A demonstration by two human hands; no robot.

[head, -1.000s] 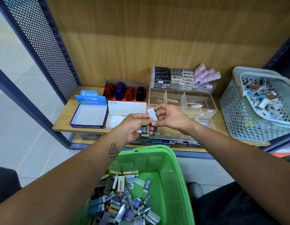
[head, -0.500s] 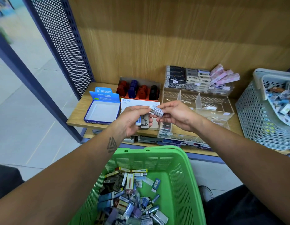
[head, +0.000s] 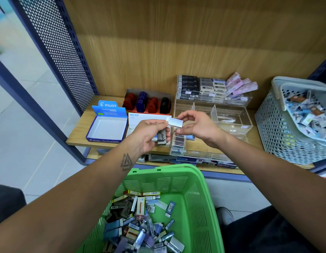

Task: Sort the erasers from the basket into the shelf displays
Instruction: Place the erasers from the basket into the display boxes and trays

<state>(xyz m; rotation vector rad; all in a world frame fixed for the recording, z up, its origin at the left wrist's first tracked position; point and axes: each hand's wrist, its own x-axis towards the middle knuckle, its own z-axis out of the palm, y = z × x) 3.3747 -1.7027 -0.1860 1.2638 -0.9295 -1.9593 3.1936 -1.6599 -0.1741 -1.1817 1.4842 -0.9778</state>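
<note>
My left hand is gripping a small stack of erasers while, I think, my right hand's fingertips are pinching the white eraser over the clear tray, choosing its compartment.

Single head camera looks down and forward, close over hands toward shelf
</note>
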